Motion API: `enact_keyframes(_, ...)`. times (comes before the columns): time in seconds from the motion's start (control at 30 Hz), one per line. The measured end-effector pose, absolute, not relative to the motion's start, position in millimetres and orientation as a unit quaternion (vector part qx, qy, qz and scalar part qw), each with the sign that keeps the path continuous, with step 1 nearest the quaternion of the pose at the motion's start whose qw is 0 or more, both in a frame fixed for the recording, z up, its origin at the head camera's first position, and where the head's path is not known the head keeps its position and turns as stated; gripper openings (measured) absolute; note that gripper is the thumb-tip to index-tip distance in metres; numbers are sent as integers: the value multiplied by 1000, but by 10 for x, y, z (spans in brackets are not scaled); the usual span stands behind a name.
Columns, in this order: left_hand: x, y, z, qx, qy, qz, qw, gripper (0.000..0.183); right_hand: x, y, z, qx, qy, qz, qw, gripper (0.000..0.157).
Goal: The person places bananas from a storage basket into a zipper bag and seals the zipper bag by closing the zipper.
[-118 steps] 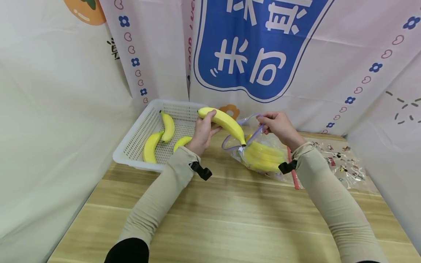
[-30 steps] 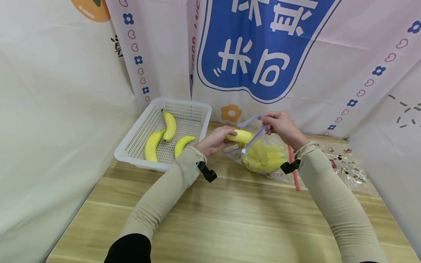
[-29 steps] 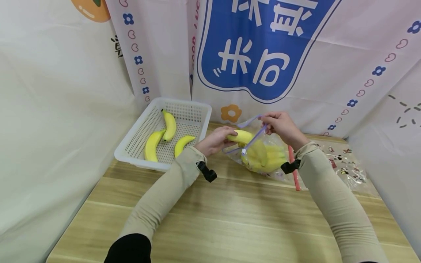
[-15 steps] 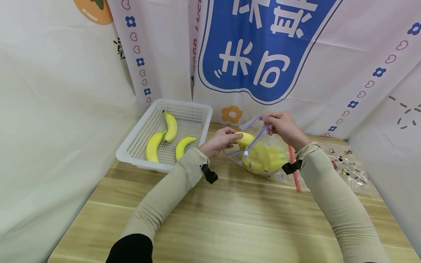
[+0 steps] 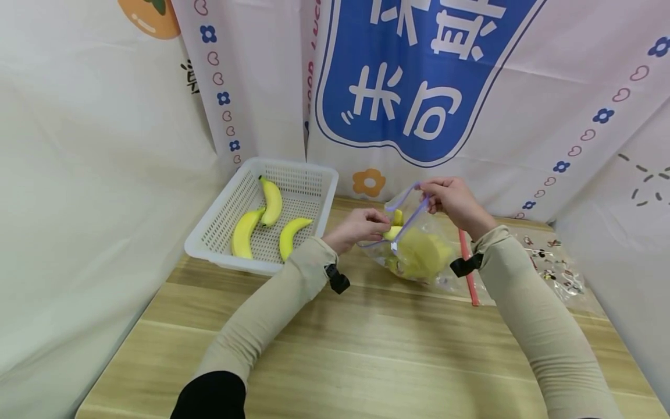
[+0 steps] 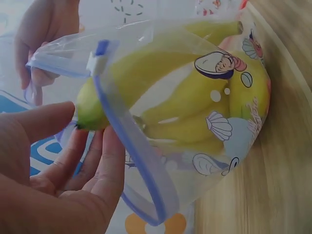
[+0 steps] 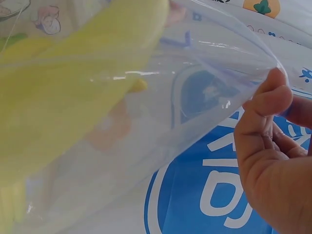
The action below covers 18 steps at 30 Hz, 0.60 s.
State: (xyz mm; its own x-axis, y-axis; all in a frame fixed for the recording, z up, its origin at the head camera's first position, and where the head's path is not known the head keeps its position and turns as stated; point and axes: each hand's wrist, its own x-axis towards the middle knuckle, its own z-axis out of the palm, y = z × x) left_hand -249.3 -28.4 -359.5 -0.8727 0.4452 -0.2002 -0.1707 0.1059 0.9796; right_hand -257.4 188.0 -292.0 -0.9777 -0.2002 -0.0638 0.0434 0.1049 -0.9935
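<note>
1. Wood-grain counter (image 5: 387, 349) set in a corner hung with pale cloth (image 5: 267, 87). The rear hanging carries a large blue panel (image 5: 398, 131) with white characters and, lower down, an orange flower print.
2. White perforated basket (image 5: 228, 263) stands at the back left of the counter. Inside: three yellow bananas. Two lie with ends meeting on the left side; one sits apart, toward the right front.
3. Clear printed zip bag (image 6: 183, 192) rests on the counter, right of the basket. Purple zip rim (image 5: 411, 220), white slider on it. Shell and cartoon prints on the plastic. Several bananas inside; exact count unclear through the film.
4. One banana (image 6: 91, 103) lies through the bag's open mouth: most of its length inside, greenish tip sticking out past the rim.
5. Left hand (image 5: 361, 227) at the mouth. Thumb and bent fingers close about that greenish tip, fingertips underneath it.
6. Right hand (image 5: 451, 201) pinches the far upper part of the zip rim between thumb and fingers, holding it raised; the mouth gapes toward the left hand.
7. Second clear bag (image 5: 560, 273), red strip along one edge, lies flat farther right, partly behind the right sleeve (image 5: 528, 326).
</note>
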Motion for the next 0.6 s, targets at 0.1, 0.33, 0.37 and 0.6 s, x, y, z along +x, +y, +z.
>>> enact_keyframes(0.1,-2505,-258,-3623,99,695,673,231,20,-2576,1875,-2919,-51,735,-670,91,18)
enact_keyframes(0.33,-2522,-232,-3639,104,693,671,242,18,-2577,1895,-2922,-56,731,-675,85,19)
enact_keyframes(0.37,-2526,-237,-3644,105,696,668,243,18,-2576,1900,-2922,-57,731,-675,84,19)
enact_keyframes(0.6,-2466,-303,-3630,143,761,600,201,23,-2575,1930,-2923,-55,726,-680,83,19)
